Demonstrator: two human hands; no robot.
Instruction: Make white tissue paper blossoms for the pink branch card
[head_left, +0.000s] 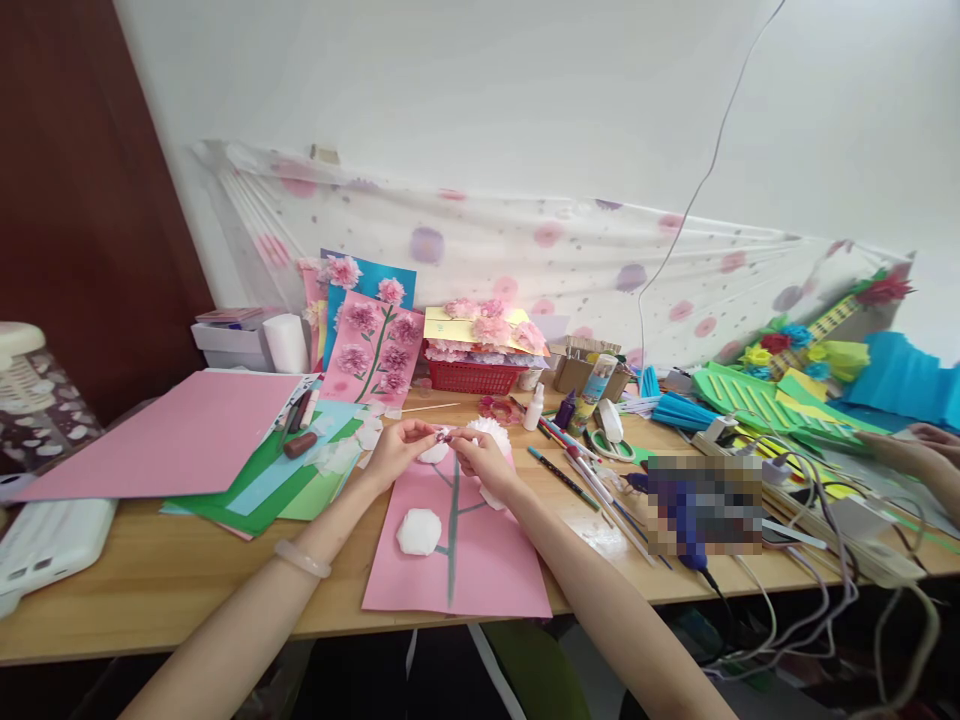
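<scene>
My left hand (397, 452) and my right hand (480, 462) meet over the top of a pink card (487, 560) that has a painted grey-green stem. Together their fingertips pinch a small pink tissue flower (444, 436). A white tissue flower (418, 531) lies on the card near my left forearm. Another white tissue puff (489, 430) sits just behind my right hand. A pale bangle (301, 558) is on my left wrist.
Pink and green paper sheets (187, 430) lie at left. Finished flower cards (371, 345) lean on the wall beside a red basket (472, 375). Pens, brushes and glue bottles (581, 440) lie at centre right. Another person's hand (911, 452) rests on green and blue paper at far right, with cables (825, 560).
</scene>
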